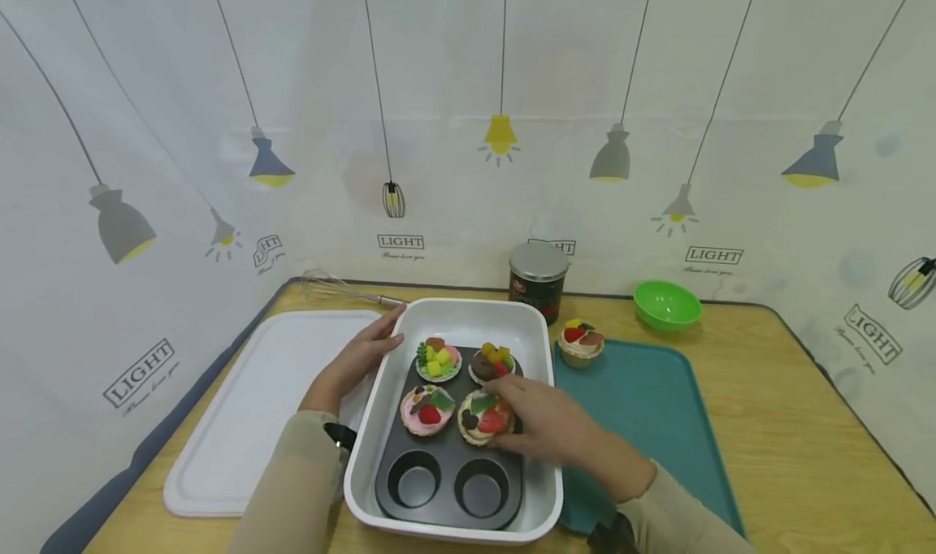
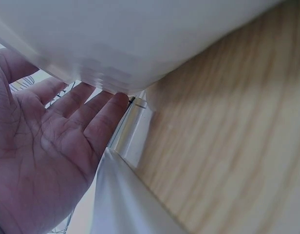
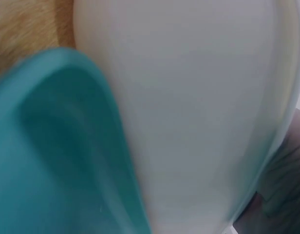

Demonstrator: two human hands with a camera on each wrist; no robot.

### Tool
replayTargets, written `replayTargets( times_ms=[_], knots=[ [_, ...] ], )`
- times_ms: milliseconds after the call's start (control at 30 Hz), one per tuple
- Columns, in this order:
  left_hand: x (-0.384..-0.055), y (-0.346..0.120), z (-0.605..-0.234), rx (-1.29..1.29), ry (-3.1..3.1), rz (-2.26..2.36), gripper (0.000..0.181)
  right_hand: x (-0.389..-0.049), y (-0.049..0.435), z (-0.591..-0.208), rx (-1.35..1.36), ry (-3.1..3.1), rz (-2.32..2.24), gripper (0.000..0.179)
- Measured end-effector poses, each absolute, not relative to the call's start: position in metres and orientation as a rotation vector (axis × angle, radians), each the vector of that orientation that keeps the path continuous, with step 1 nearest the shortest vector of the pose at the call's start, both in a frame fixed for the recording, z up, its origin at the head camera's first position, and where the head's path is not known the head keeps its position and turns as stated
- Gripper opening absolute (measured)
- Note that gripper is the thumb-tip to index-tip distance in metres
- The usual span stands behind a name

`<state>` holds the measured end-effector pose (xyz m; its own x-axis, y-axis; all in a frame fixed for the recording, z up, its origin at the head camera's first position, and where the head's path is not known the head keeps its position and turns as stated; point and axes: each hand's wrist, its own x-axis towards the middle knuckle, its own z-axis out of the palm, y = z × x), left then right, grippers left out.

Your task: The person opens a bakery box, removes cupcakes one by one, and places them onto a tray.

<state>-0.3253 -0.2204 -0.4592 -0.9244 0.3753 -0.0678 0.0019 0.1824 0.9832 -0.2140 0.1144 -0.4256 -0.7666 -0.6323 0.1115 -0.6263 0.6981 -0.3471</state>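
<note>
In the head view, a black muffin tin (image 1: 451, 497) lies in a deep white basin (image 1: 356, 473). Cream cupcakes with fruit toppings fill its upper cups: a green-and-yellow one (image 1: 439, 359), a chocolate one (image 1: 486, 367) and a pink one (image 1: 426, 412). The two nearest cups have nothing in them. My right hand (image 1: 552, 424) pinches a strawberry-topped cupcake (image 1: 478, 420) at the middle-right cup, thumb and fingers at its sides. My left hand (image 1: 354, 363) holds the basin's left rim; the left wrist view shows fingers (image 2: 103, 119) against the outer wall, the thumb's tip hidden.
A white tray (image 1: 212, 432) lies left, a teal tray (image 1: 643, 424) right. Another fruit-topped cupcake (image 1: 581, 349) sits at the teal tray's far corner. Behind stand a whisk (image 1: 336, 286), a dark tin with a silver lid (image 1: 537, 282) and a green bowl (image 1: 667, 306).
</note>
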Motion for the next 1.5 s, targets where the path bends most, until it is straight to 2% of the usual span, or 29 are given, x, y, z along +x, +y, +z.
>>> replayTargets(
  times_ms=[167, 500, 1067, 1500],
  knots=[
    [-0.325, -0.221, -0.459, 0.353, 2.170, 1.798, 0.064, -0.216, 0.116, -0.424, -1.143, 2.839, -0.619, 0.063],
    [-0.324, -0.222, -0.460, 0.338, 2.169, 1.809, 0.064, -0.218, 0.119, -0.419, -1.131, 2.790, -0.834, 0.062],
    [-0.326, -0.222, -0.459, 0.345, 2.143, 1.826, 0.064, -0.223, 0.127, -0.418, -1.336, 2.784, -0.971, 0.060],
    [-0.325, -0.222, -0.458, 0.340, 2.147, 1.822, 0.065, -0.227, 0.134, -0.413, -1.405, 2.781, -1.004, 0.065]
  ],
)
